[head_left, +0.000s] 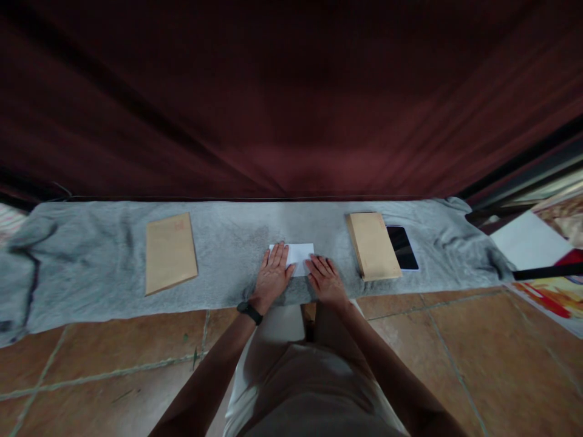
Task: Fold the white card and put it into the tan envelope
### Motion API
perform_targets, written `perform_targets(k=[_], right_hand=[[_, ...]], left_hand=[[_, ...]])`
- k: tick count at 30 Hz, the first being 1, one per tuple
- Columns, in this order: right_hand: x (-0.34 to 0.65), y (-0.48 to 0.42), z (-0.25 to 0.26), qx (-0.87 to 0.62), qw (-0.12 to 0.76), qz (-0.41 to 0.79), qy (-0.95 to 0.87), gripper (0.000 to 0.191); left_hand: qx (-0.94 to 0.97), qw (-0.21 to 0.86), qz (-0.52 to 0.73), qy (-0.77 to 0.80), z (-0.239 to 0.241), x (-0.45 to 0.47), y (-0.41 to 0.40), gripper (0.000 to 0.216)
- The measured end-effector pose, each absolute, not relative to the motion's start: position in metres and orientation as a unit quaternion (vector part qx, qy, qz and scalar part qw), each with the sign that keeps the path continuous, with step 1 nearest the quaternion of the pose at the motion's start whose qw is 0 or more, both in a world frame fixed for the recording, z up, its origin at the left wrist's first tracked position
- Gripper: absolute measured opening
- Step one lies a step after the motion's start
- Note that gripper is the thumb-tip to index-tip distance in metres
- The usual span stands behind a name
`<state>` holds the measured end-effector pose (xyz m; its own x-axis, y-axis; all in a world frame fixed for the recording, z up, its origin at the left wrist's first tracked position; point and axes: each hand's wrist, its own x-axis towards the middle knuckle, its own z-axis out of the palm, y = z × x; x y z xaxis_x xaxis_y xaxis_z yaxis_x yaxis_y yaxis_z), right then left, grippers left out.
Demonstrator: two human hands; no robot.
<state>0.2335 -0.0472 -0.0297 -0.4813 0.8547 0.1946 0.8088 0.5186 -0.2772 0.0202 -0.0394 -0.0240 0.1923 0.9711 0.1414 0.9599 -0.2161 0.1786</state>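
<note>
A small white sheet of paper (300, 251) lies on the grey cloth in front of me. My left hand (273, 271) rests flat over its left part, fingers stretched forward. At its right edge lies my right hand (327, 277), palm down with the fingers extended and their tips at the paper. Both hands look open, pressing on the sheet rather than gripping it. Whether the paper is folded I cannot tell. To the right sits a stack of brown envelopes (374, 246), and off to the left is another brown envelope (170, 254).
Grey cloth (228, 224) covers the long narrow surface. A dark-screened tablet or phone (402, 247) lies partly beside the envelope stack. Behind hangs a dark red curtain (291, 121). White paper (528, 240) and a colourful printed sheet (555, 297) are at far right, above the tiled floor (423, 340).
</note>
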Motion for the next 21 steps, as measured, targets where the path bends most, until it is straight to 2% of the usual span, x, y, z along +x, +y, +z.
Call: perform_targets(k=[16,21], right_hand=[[0.251,-0.066,-0.025,-0.462,0.15,0.07,-0.871,0.042],[0.251,-0.066,-0.025,-0.462,0.154,0.074,-0.87,0.043]], left_hand=[[0.771,0.02,0.117,0.626,-0.022,0.019,-0.039,0.061],[0.819,0.03,0.122,0.56,-0.014,0.032,-0.063,0.055]])
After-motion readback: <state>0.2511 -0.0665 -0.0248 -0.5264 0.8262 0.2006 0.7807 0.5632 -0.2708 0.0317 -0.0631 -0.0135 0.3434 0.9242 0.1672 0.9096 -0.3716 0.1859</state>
